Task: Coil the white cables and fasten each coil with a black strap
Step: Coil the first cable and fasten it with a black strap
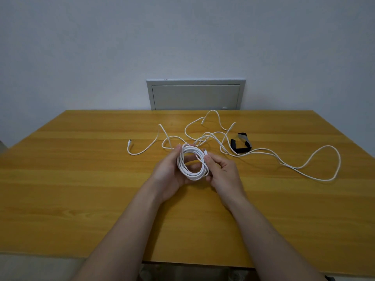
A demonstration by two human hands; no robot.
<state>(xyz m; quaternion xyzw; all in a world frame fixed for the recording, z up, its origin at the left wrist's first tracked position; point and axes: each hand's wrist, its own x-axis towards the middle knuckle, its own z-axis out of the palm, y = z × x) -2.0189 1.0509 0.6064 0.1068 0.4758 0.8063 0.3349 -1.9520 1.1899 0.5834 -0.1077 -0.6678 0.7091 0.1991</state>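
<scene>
Both hands grip coil (192,163) mid-table (81,179); loose cable (304,165) sprawls right.

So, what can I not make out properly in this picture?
Head view only:
- Black straps: small and overlapping, with a cable crossing them, so their number is unclear.
- Loose white cable: its strands cross behind the hands, so one cable or several cannot be told.
- Left hand: its fingers are partly hidden behind the coil, which the right hand also holds.
- Plug: too small to tell its type.
</scene>
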